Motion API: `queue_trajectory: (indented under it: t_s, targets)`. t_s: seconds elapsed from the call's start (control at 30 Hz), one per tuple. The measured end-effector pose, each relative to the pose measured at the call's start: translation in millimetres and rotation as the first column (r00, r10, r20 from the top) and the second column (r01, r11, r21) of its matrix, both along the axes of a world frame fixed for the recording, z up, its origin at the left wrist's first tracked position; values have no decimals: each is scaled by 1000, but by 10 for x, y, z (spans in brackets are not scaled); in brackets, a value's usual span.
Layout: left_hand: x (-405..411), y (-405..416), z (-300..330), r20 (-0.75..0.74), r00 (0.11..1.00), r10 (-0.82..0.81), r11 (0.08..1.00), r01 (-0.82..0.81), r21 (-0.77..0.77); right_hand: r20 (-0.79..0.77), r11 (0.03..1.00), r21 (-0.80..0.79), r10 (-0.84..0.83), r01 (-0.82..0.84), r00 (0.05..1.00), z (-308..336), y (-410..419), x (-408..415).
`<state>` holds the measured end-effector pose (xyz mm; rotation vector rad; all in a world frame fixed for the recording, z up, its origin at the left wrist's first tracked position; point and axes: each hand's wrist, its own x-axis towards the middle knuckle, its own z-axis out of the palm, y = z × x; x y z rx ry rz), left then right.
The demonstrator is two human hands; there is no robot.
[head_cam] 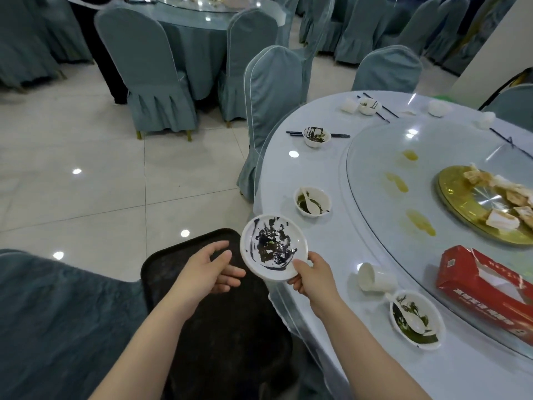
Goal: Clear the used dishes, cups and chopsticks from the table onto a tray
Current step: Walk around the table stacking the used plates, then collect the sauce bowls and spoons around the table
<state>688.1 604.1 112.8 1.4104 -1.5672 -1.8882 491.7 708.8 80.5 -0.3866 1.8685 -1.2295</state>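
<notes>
Tray (161,264) looks bare; your right hand (313,280) pinches a sauce-smeared plate (272,247), left hand (209,269) loose, empty. Bowls, cup (375,278), chopsticks (294,134) remain on the worktop (326,168).

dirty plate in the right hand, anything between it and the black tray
Nothing solid sits on the path. The right hand pinches the smeared plate at the table edge, right beside the black tray. Only the open left hand hovers over the tray's near end.

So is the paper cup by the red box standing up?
No, the paper cup lies tipped on its side on the table, near the red box on the glass turntable.
</notes>
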Motion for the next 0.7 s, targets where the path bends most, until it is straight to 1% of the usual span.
queue_trajectory:
  t_s: [0.17, 0.37, 0.63, 0.7]
  targets:
    - [8, -3, -114, 70, 997, -15, 1000, 17, -26, -40, 982, 99, -157, 160, 987, -336, 234, -208]
    - [-98, 24, -185, 95, 995, -37, 999, 37, 0, -45, 949, 134, -281, 285, 959, -635, 476, -378]
    - [-351, 81, -166, 101, 989, -110, 994, 110, 8, 38, 933, 98, -351, 346, 936, -725, 709, -442]
    - [-440, 95, -159, 94, 986, -136, 991, 135, 19, 37, 927, 129, -358, 351, 933, -712, 794, -452]
